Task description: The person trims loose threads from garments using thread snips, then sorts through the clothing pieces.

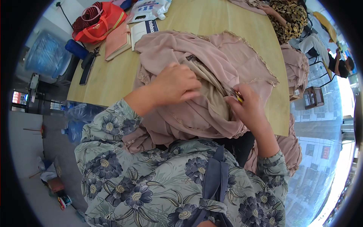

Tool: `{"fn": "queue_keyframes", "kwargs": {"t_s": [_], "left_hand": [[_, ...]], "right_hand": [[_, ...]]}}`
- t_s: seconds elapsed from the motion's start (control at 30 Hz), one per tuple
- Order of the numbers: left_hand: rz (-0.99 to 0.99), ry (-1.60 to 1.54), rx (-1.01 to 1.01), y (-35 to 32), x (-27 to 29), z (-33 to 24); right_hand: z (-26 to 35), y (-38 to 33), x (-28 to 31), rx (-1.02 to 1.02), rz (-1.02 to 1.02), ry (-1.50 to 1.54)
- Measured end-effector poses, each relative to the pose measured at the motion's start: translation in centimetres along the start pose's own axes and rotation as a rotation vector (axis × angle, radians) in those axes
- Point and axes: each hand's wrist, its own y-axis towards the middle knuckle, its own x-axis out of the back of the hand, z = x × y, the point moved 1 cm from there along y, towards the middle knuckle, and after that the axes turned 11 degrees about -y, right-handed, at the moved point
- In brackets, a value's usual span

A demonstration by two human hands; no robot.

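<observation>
A dusty-pink garment (166, 49) with lace-like trim along its edges lies bunched on the table before me, part of it hanging toward my lap. In its middle the folds part over a beige inner layer (217, 94) with a small dark label (191, 58). My left hand (174, 85) is over the left side of the opening, fingers curled closed; whatever is in them is hidden. At the right side of the beige layer, my right hand (247, 106) is closed around small thread snips (238, 97), showing a bit of yellow and a thin metal blade.
On the wooden table (204, 17), a red bag (102, 24), a pink notebook (117, 41), a white pouch (149, 11) and a dark phone-like object (87, 72) stand or lie at the far left. Another person's arm (278, 16) reaches in far right. More pink garments (295, 68) hang beyond the right edge.
</observation>
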Motion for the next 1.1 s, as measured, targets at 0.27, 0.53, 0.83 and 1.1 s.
{"fn": "queue_keyframes", "kwargs": {"t_s": [0.27, 0.53, 0.83, 1.1], "left_hand": [[0.163, 0.128, 0.099, -4.9, -0.2, -0.2], [-0.044, 0.028, 0.15, -5.6, -0.4, -0.8], [-0.249, -0.257, 0.561, -6.2, -0.9, 0.5], [-0.288, -0.586, 0.845, -7.4, -1.8, 1.8]], "right_hand": [[-4.6, 3.5, -2.7, -0.316, 0.102, 0.441], [-5.1, 3.1, -1.7, -0.329, 0.002, 0.123], [-2.0, 5.1, -2.4, -0.236, -0.017, -0.245], [-3.1, 6.5, -3.2, -0.295, 0.149, -0.338]]}}
